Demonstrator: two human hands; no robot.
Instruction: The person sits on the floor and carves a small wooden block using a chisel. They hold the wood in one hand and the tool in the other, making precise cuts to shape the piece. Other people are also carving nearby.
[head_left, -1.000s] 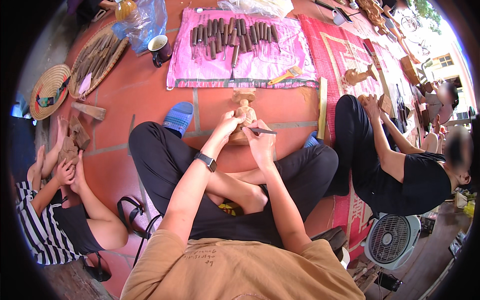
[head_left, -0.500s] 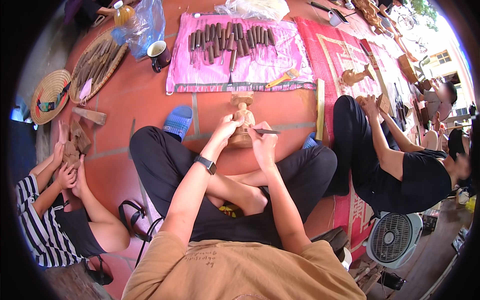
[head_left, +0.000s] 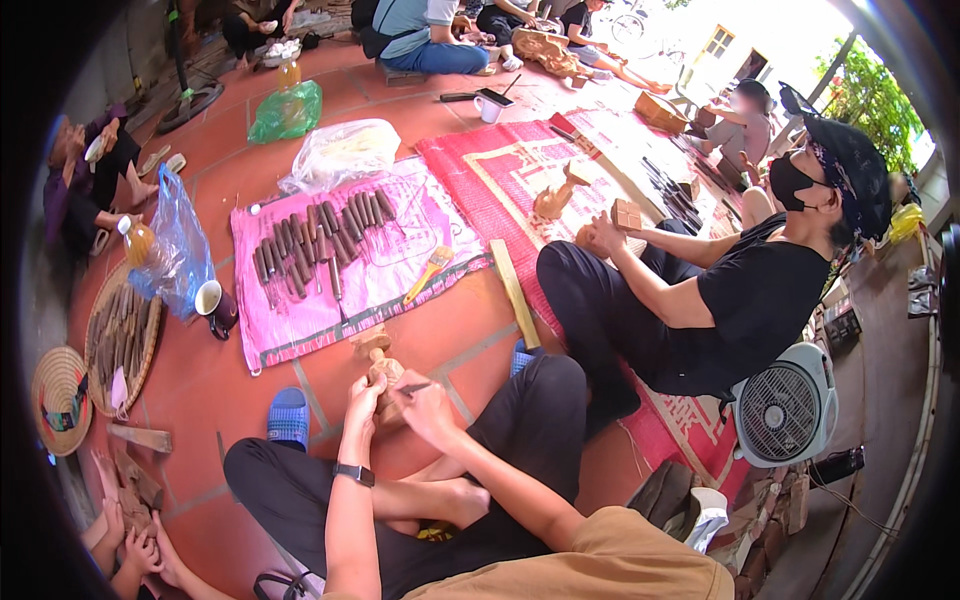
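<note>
Between my crossed legs stands a carved light-wood figurine (head_left: 390,374). My left hand (head_left: 362,398) is closed around its left side, with a watch on that wrist. My right hand (head_left: 428,410) is closed on a small dark carving tool (head_left: 412,389), which lies close against the figurine's body; its tip is hidden. Beyond the figurine a pink sheet (head_left: 420,215) bears several wood-handled chisels (head_left: 318,240) and a flat brush (head_left: 430,273) with a yellow handle.
A dark mug (head_left: 217,310), a clear blue plastic bag (head_left: 183,245) and a basket of tools (head_left: 122,340) stand at left. A wooden bar (head_left: 514,295) lies right of the sheet. Close by on my right sits a co-worker (head_left: 690,300), near a fan (head_left: 787,405).
My view has swung up and to the right, bringing more of the co-worker at right and people at the back into sight. Both hands remain on the figurine and tool.
</note>
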